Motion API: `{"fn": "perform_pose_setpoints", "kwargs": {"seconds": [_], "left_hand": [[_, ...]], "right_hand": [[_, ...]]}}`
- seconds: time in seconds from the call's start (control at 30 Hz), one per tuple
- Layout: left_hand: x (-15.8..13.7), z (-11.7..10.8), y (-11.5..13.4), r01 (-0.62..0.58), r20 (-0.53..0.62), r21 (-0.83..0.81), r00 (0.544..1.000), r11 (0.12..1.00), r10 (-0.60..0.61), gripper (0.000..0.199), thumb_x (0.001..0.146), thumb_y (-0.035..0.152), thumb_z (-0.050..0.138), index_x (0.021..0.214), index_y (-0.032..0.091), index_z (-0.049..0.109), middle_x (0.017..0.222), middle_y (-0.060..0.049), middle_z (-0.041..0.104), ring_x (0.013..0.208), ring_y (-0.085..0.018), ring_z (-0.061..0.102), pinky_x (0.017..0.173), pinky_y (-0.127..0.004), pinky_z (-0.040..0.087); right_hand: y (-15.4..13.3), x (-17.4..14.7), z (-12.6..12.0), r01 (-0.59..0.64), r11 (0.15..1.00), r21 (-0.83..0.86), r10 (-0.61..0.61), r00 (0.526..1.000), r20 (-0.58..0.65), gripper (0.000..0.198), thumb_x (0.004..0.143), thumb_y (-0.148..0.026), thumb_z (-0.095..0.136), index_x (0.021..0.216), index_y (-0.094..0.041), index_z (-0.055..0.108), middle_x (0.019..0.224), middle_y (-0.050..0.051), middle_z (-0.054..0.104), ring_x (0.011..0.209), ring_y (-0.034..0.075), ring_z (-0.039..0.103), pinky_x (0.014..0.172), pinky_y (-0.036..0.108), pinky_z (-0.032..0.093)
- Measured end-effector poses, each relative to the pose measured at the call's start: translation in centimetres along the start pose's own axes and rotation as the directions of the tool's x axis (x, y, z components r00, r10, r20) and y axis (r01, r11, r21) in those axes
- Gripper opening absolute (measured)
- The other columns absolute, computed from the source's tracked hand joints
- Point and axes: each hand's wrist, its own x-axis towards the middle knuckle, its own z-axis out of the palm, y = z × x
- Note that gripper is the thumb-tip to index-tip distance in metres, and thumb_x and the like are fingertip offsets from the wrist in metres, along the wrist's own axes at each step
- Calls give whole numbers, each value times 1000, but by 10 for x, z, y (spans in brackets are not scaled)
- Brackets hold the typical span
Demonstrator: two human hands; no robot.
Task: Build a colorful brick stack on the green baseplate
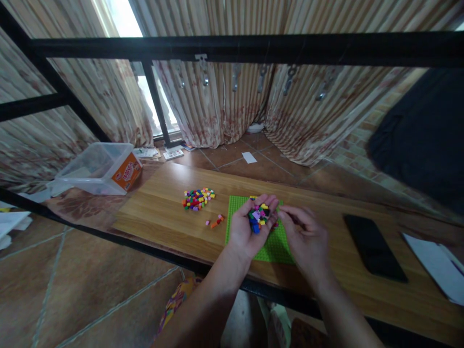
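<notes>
My left hand (242,233) is cupped palm up above the green studded baseplate (270,251). In its palm lies a heap of small toy building bricks (258,215) in purple, blue, yellow, green and black. Just to the right, my right hand (309,237) is closed in a pinch, its fingertips close to the left hand's fingers. Whatever the pinch may hold is too small or hidden to see. A few bricks show on the baseplate behind and beside my left hand, which covers much of the plate.
Left of the baseplate lies a pile of colourful bricks (198,199), with several loose bricks (217,222) nearer me. A clear plastic bin (96,166) with an orange label stands at far left. To the right are a black phone-like slab (375,247) and white paper (435,266). A black rail (232,50) crosses behind.
</notes>
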Motion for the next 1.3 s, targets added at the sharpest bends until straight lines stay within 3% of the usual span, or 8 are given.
{"fn": "perform_pose_setpoints", "kwargs": {"seconds": [0.13, 0.37, 0.5, 0.63, 0.77, 0.93, 1.2, 1.3], "left_hand": [[2, -1, -2, -6, 22, 14, 1000, 1000, 5, 32, 96, 28, 46, 93, 9, 72, 106, -16, 73, 109, -25, 68, 97, -36, 53], [1, 0, -3, 9, 18, 10, 1000, 1000, -10, 31, 95, 27, 48, 92, 7, 72, 102, -16, 74, 106, -23, 70, 95, -29, 53], [1, -1, -1, 14, -37, 3, 999, 1000, -14, 28, 94, 26, 50, 92, 9, 71, 105, -17, 74, 109, -24, 69, 93, -32, 55], [3, -2, 9, -56, -103, -50, 993, 997, 50, 27, 94, 24, 48, 93, 9, 70, 108, -18, 73, 109, -24, 70, 93, -34, 56], [3, -1, 21, -142, -132, -78, 983, 987, 131, 25, 95, 22, 48, 95, 9, 69, 107, -18, 73, 109, -24, 70, 93, -35, 57], [2, 0, 27, -190, -143, -63, 973, 980, 179, 24, 95, 22, 48, 91, 9, 68, 100, -16, 74, 106, -24, 71, 94, -36, 58], [1, 1, 28, -210, -165, -57, 966, 976, 198, 23, 94, 22, 49, 93, 9, 69, 100, -17, 74, 108, -25, 70, 96, -37, 57], [2, 0, 28, -211, -151, -56, 968, 976, 201, 25, 95, 23, 49, 91, 8, 69, 98, -17, 74, 105, -24, 71, 95, -37, 57]], "right_hand": [[-2, 0, 2, 97, 994, -42, -91, 988, 123, 22, 93, -36, 59, 106, -26, 74, 106, 7, 68, 97, 20, 66, 87, 36, 53], [3, 0, 3, 96, 992, -87, -85, 988, 127, 19, 90, -35, 61, 100, -24, 73, 103, 7, 68, 96, 21, 66, 89, 38, 53], [5, 1, 0, -86, 996, 25, 84, 995, 60, 23, 87, -42, 65, 98, -22, 71, 96, 6, 72, 86, 20, 67, 81, 37, 55], [20, 7, -8, -272, 932, 240, 294, 954, -64, 27, 75, -44, 76, 88, -21, 70, 83, 5, 74, 76, 20, 69, 74, 36, 57], [43, 12, -18, -397, 850, 345, 420, 907, 8, 30, 63, -43, 83, 80, -21, 71, 70, 2, 71, 61, 17, 65, 63, 34, 57], [56, 10, -22, -488, 836, 252, 461, 873, 160, 42, 64, -46, 79, 99, -21, 77, 83, 4, 77, 68, 18, 68, 69, 38, 60], [56, 4, -18, -475, 871, 123, 441, 868, 228, 33, 71, -44, 73, 92, -19, 75, 85, 7, 77, 72, 22, 71, 72, 40, 58], [54, -1, -14, -424, 905, 32, 409, 890, 202, 30, 73, -44, 72, 91, -20, 74, 86, 8, 78, 76, 23, 72, 75, 40, 57]]}}
